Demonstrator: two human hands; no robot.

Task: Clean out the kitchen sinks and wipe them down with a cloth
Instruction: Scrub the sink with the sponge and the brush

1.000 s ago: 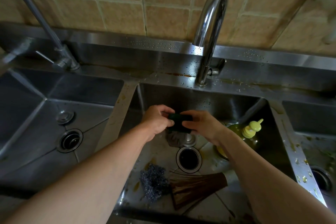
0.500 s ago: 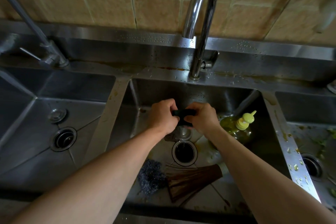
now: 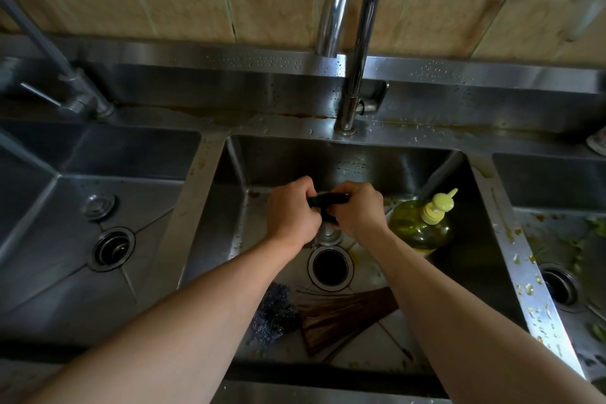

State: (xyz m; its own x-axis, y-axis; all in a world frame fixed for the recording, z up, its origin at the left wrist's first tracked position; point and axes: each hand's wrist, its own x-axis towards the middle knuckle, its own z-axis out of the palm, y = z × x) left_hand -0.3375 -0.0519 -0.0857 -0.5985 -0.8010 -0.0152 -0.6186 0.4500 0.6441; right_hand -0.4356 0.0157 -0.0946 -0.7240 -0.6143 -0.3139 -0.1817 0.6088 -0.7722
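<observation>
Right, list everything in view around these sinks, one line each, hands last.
sink basins: three, steel, side by side
taps: two, chrome, behind the basins
soap bottle: one, yellow-green, middle basin, right side
steel wool: one, grey, middle basin, near edge
bristle brush: one, brown, beside the steel wool
food scraps: green, right basin
dark pad: one, gripped between both hands
left hand: over middle basin
right hand: over middle basin

A dark cloth, bunched, is held taut above the middle sink.
</observation>
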